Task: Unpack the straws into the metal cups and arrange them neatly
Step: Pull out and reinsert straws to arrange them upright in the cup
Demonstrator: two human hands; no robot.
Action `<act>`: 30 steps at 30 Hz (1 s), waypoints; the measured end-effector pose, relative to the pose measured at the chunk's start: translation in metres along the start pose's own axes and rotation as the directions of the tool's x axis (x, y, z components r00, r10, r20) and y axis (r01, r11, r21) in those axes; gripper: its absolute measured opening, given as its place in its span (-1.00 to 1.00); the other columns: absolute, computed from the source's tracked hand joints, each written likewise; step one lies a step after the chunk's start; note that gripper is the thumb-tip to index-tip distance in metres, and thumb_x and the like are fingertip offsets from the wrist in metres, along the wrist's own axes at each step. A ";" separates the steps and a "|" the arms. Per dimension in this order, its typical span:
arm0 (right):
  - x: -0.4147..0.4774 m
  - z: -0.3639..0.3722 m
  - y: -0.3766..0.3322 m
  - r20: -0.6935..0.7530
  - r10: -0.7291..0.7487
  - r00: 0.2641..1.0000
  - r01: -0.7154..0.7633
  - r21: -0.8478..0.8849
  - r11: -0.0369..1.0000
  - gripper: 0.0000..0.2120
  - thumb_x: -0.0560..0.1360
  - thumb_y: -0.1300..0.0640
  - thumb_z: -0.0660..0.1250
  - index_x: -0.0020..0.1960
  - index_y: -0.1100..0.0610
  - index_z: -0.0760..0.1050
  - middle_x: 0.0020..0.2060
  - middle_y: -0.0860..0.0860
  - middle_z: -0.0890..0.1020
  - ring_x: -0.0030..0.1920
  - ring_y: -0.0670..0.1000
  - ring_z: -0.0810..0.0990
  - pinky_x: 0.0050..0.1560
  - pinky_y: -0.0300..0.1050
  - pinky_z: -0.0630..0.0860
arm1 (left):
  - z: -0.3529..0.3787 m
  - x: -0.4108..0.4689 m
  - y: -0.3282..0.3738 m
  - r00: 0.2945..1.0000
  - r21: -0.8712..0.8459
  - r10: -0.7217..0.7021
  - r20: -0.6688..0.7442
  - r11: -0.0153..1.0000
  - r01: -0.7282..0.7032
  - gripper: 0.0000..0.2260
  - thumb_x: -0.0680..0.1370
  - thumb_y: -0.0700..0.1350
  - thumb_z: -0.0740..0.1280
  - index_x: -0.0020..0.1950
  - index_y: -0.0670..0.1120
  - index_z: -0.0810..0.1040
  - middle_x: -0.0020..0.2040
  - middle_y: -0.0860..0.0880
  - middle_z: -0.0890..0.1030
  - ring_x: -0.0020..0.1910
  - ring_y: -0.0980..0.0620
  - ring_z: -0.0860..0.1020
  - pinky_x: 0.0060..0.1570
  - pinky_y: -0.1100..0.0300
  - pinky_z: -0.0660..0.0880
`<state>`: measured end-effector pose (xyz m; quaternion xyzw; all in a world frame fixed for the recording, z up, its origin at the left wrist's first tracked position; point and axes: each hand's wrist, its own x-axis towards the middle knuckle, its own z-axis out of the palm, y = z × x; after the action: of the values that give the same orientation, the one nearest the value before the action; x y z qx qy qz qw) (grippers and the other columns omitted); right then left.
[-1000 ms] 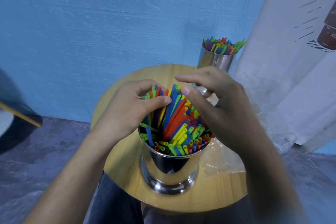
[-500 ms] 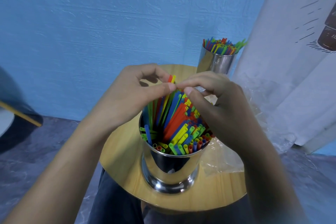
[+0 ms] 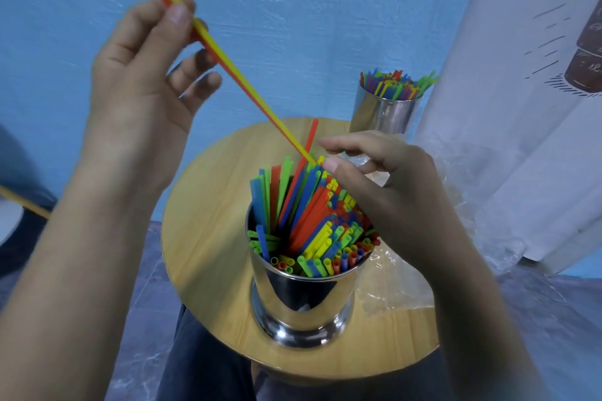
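Note:
A shiny metal cup (image 3: pixel 303 306) stands on the near part of the round wooden table (image 3: pixel 208 238), packed with coloured straws (image 3: pixel 312 221). My left hand (image 3: pixel 143 75) is raised high at the upper left and pinches a yellow and a red straw (image 3: pixel 241 81) near their top ends; their lower ends still reach the bundle. My right hand (image 3: pixel 384 192) hovers over the cup's right side, thumb and forefinger at the tips of the upright straws. A second metal cup (image 3: pixel 384 111) full of straws stands at the table's far edge.
Crumpled clear plastic wrapping (image 3: pixel 400 283) lies on the table right of the near cup. A white curtain (image 3: pixel 521 107) hangs at the right, a blue wall (image 3: pixel 293 10) behind. My dark trouser leg (image 3: pixel 202 361) shows below the table's front edge.
My left hand has risen up and to the left, drawing a yellow and a red straw out of the bundle. My right hand has stayed over the cup.

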<state>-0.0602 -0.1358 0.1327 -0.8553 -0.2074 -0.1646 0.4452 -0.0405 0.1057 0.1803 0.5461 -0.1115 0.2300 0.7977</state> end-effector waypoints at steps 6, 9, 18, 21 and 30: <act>0.002 0.004 -0.002 -0.020 -0.014 1.000 0.015 0.027 1.000 -0.65 0.53 -0.17 0.32 0.25 -0.08 0.61 -0.02 -0.29 0.68 0.13 -0.15 0.63 0.09 -0.04 0.59 | -0.006 -0.005 -0.012 0.988 -0.140 -0.103 -0.118 0.986 0.086 -0.93 0.65 -0.06 0.36 -0.01 0.04 0.60 -0.13 0.12 0.63 -0.16 0.12 0.60 -0.13 0.29 0.53; 0.003 0.003 -0.001 -0.016 -0.031 0.999 0.032 0.057 0.998 -0.72 0.55 -0.11 0.32 0.22 -0.08 0.61 -0.10 -0.30 0.68 0.06 -0.12 0.65 0.07 0.00 0.61 | -0.007 -0.009 -0.017 0.988 -0.115 -0.117 -0.105 0.988 0.104 -0.98 0.65 -0.07 0.35 0.03 0.02 0.56 -0.12 0.11 0.63 -0.15 0.12 0.60 -0.13 0.27 0.53; 0.000 0.001 -0.007 -0.038 -0.055 0.998 0.059 0.129 0.990 -0.83 0.60 0.02 0.30 0.04 -0.24 0.60 -0.11 -0.28 0.70 0.01 -0.13 0.69 -0.01 0.02 0.64 | -0.012 -0.014 -0.023 0.986 -0.082 -0.129 -0.105 0.989 0.120 -0.98 0.65 -0.08 0.36 0.02 0.00 0.55 -0.13 0.11 0.63 -0.16 0.12 0.61 -0.14 0.26 0.54; 0.000 0.003 -0.007 -0.046 -0.054 0.998 0.059 0.137 0.989 -0.86 0.59 0.08 0.36 0.03 -0.16 0.61 -0.12 -0.27 0.70 -0.02 -0.12 0.68 -0.02 -0.08 0.62 | -0.016 -0.012 -0.024 0.982 -0.105 -0.121 -0.143 0.989 0.106 -0.97 0.64 -0.07 0.37 0.04 0.00 0.55 -0.13 0.11 0.63 -0.16 0.11 0.60 -0.13 0.27 0.53; 0.000 0.005 -0.004 -0.008 -0.042 0.999 0.042 0.044 0.998 -0.80 0.52 0.00 0.38 0.08 -0.28 0.54 -0.09 -0.30 0.67 0.04 -0.19 0.64 0.00 -0.20 0.54 | -0.027 -0.010 -0.033 0.927 -0.332 -0.260 -0.269 0.929 0.164 -0.96 0.62 -0.08 0.40 -0.02 -0.01 0.59 -0.12 0.06 0.63 -0.19 0.14 0.62 -0.11 0.32 0.54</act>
<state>-0.0616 -0.1297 0.1331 -0.8402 -0.2274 -0.1723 0.4611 -0.0352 0.1183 0.1391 0.3833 0.0411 0.2039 0.8999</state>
